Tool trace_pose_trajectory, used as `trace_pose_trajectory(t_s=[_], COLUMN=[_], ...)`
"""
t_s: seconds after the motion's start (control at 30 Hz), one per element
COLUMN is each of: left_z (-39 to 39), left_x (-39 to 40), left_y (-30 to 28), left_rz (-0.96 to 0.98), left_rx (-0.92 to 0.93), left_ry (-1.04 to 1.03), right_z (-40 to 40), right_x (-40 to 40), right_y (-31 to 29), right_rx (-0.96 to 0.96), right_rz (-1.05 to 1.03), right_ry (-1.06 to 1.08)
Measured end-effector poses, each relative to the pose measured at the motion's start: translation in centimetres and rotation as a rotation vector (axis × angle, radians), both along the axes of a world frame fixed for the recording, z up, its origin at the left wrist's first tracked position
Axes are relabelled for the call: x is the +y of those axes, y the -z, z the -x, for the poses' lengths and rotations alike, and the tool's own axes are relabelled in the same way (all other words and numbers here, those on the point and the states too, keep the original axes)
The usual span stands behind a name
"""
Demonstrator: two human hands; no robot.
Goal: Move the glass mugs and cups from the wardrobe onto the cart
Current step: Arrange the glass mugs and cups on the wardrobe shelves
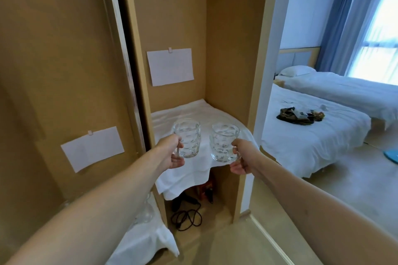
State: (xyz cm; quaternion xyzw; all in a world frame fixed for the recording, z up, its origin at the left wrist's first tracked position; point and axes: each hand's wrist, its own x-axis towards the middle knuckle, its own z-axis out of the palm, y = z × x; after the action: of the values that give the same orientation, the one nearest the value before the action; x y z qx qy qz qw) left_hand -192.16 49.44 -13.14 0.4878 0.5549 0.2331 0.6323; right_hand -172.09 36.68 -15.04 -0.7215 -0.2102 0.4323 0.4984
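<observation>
Two clear dimpled glass mugs are upright over the white-clothed wardrobe shelf (pixel 193 109). My left hand (pixel 172 153) grips the handle of the left mug (pixel 188 136). My right hand (pixel 242 157) grips the handle of the right mug (pixel 224 143). Whether the mugs touch the cloth or hang just above it I cannot tell. Below my left forearm, more clear glassware (pixel 146 211) stands on a lower surface covered with a white cloth (pixel 146 241); my arm hides much of it.
Brown wardrobe walls (pixel 228 49) close in the shelf on both sides and behind. A black cable (pixel 187 217) and dark items lie on the floor under the shelf. To the right, a doorway opens onto two white beds (pixel 312 135).
</observation>
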Motion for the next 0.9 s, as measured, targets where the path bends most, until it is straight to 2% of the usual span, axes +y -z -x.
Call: trace_pose_trajectory(t_s=[0.23, 0.37, 0.9], left_z=[-4.4, -5.9, -11.1], left_x=[7.8, 12.1, 24.9], left_y=[-0.2, 0.5, 4.6], left_rz=[-0.005, -0.006, 0.091], left_rx=[-0.064, -0.053, -0.043], left_ry=[0.025, 0.028, -0.157], right_z=[-4.3, -5.0, -10.8], right_x=[7.7, 12.3, 28.3], right_y=[-0.4, 0.3, 4.0], right_rx=[-0.058, -0.024, -0.077], right_rz=[-0.011, 0.005, 0.089], right_ry=[0.055, 0.08, -0.084])
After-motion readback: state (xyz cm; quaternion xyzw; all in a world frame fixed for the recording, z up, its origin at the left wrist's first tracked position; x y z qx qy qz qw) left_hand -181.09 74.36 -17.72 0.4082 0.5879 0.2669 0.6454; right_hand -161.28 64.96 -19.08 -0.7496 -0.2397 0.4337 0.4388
